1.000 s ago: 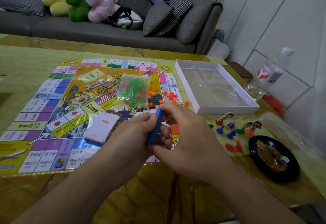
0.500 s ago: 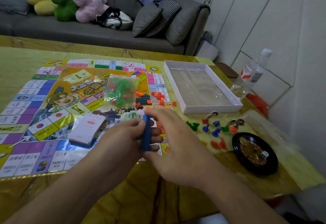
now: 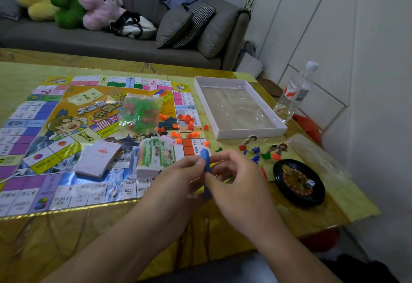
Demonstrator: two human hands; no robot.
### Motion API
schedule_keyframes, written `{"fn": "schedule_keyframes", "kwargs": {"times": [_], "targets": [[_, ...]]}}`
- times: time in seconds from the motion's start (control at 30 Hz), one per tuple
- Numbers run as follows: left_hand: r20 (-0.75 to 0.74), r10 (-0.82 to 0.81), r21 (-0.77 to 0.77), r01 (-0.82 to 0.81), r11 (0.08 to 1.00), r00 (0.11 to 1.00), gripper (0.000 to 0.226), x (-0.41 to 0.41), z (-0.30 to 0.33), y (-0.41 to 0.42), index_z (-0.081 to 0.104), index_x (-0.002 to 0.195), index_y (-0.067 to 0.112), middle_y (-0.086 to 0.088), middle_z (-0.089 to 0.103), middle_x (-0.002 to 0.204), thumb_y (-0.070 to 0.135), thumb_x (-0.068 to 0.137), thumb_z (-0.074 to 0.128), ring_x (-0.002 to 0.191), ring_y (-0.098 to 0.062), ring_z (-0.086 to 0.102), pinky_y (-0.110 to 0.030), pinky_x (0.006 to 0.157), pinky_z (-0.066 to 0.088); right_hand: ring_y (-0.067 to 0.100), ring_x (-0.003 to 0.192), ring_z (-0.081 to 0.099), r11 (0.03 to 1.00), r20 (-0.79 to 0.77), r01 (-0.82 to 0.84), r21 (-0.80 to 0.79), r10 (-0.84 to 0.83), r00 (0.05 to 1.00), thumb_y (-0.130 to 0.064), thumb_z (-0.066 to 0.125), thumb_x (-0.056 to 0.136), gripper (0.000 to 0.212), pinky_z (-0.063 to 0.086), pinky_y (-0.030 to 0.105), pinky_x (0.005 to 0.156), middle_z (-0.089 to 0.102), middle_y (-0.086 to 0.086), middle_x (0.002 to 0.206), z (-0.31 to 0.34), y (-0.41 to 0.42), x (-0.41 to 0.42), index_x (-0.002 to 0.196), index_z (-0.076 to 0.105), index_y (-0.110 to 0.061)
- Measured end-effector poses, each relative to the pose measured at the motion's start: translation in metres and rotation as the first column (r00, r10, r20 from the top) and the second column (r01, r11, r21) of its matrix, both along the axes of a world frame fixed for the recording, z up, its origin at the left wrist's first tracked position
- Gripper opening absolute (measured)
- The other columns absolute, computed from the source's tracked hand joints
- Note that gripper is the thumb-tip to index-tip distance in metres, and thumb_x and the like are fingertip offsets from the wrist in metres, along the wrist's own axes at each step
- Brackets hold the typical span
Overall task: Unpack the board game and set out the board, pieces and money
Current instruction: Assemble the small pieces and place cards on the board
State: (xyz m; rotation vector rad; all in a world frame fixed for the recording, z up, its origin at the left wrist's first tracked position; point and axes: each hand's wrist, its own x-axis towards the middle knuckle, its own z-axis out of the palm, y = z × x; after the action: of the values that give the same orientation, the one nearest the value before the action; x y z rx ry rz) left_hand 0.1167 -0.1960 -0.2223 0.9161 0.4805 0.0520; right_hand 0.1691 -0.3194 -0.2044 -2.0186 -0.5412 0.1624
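Both hands meet over the worktop edge. The left hand pinches a blue plastic piece; the right hand curls its fingers around the same piece.

No sleeves, rings or watch were seen behind the fingers: the left hand and right hand were bare-armed.

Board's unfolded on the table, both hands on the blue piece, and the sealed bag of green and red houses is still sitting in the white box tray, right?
Not quite. In the head view the bag of green and red houses lies on the board, not in the white box tray, which holds only a clear plastic insert. The rest stands: the left hand and right hand both hold the blue piece.
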Motion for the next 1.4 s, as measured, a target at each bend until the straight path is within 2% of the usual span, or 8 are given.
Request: {"fn": "schedule_keyframes", "kwargs": {"times": [0.13,0.27,0.6,0.73,0.87,0.97,1.1,1.4], "targets": [[0.001,0.022,-0.07,-0.022,0.997,1.0,0.024,0.0,0.004,-0.006,0.076,0.115,0.007,-0.019,0.074,0.118,0.018,0.097,0.065,0.111,-0.032,0.073,-0.046,0.087,0.062,-0.008,0.087,0.064,0.999,0.012,0.027,-0.034,-0.027,1.0,-0.027,0.081,0.09,0.023,0.052,0.011,0.063,0.07,-0.016,0.089,0.001,-0.011,0.001,0.107,0.068,-0.035],[-0.003,-0.025,0.043,0.026,0.999,1.0,0.031,0.0,0.017,-0.005,0.08,0.107,0.009,-0.016,0.078,0.105,0.035,0.097,0.068,0.096,-0.027,0.077,-0.045,0.078,0.064,-0.009,0.089,0.063,0.998,0.061,0.002,-0.064,0.002,0.998,-0.024,0.081,0.091,0.035,0.051,0.007,0.064,0.07,-0.016,0.09,0.005,-0.017,0.001,0.117,0.062,-0.038],[-0.073,-0.038,0.197,0.052,0.979,0.997,0.016,0.001,0.023,-0.003,0.079,0.107,0.009,-0.015,0.078,0.103,0.018,0.098,0.07,0.097,-0.032,0.077,-0.053,0.083,0.064,0.005,0.077,0.069,0.992,0.13,0.043,-0.116,-0.028,0.991,-0.017,0.083,0.087,0.03,0.058,0.023,0.064,0.071,-0.012,0.082,0.007,-0.052,0.034,0.105,0.072,-0.039],[-0.124,-0.033,0.268,0.066,0.961,0.992,0.013,0.002,0.02,0.002,0.077,0.102,0.006,-0.016,0.079,0.099,0.006,0.097,0.066,0.084,-0.027,0.077,-0.043,0.071,0.066,0.002,0.071,0.066,0.905,0.128,0.125,-0.408,-0.079,0.989,-0.019,0.083,0.086,0.021,0.048,0.017,0.06,0.07,-0.01,0.08,0.003,-0.071,0.056,0.09,0.068,-0.034],[-0.163,-0.039,0.3,0.087,0.95,0.986,0.014,0.001,0.019,0.005,0.077,0.099,0.003,-0.02,0.078,0.1,0.001,0.097,0.063,0.077,-0.026,0.074,-0.043,0.069,0.065,0.007,0.088,0.064,0.76,0.043,0.068,-0.646,-0.053,0.998,-0.02,0.081,0.088,0.019,0.04,0.015,0.058,0.064,-0.013,0.094,-0.009,-0.072,0.064,0.092,0.066,-0.031],[-0.177,-0.036,0.302,0.089,0.949,0.984,0.014,0.001,0.018,0.007,0.076,0.099,0.003,-0.021,0.077,0.101,0.002,0.098,0.062,0.079,-0.027,0.073,-0.043,0.07,0.065,0.008,0.096,0.062,0.748,0.018,0.044,-0.662,-0.043,0.999,-0.026,0.082,0.089,0.015,0.043,0.017,0.063,0.062,-0.013,0.098,-0.015,-0.068,0.067,0.094,0.069,-0.03],[-0.176,-0.023,0.286,0.074,0.955,0.984,0.014,-0.001,0.019,0.009,0.075,0.1,0.0,-0.022,0.076,0.099,0.0,0.097,0.061,0.077,-0.028,0.073,-0.039,0.064,0.063,0.002,0.082,0.065,0.791,0.035,0.059,-0.609,-0.048,0.998,-0.03,0.079,0.093,0.013,0.043,0.013,0.058,0.068,-0.014,0.092,-0.018,-0.064,0.065,0.104,0.073,-0.027],[-0.17,-0.013,0.279,0.06,0.958,0.985,0.014,-0.009,0.021,0.017,0.076,0.099,0.002,-0.017,0.077,0.094,0.001,0.097,0.062,0.075,-0.027,0.073,-0.038,0.064,0.062,-0.005,0.081,0.061,0.833,0.11,0.127,-0.538,-0.08,0.991,-0.02,0.066,0.101,0.013,0.045,0.01,0.056,0.066,-0.02,0.094,-0.017,-0.063,0.059,0.105,0.073,-0.031]]}}
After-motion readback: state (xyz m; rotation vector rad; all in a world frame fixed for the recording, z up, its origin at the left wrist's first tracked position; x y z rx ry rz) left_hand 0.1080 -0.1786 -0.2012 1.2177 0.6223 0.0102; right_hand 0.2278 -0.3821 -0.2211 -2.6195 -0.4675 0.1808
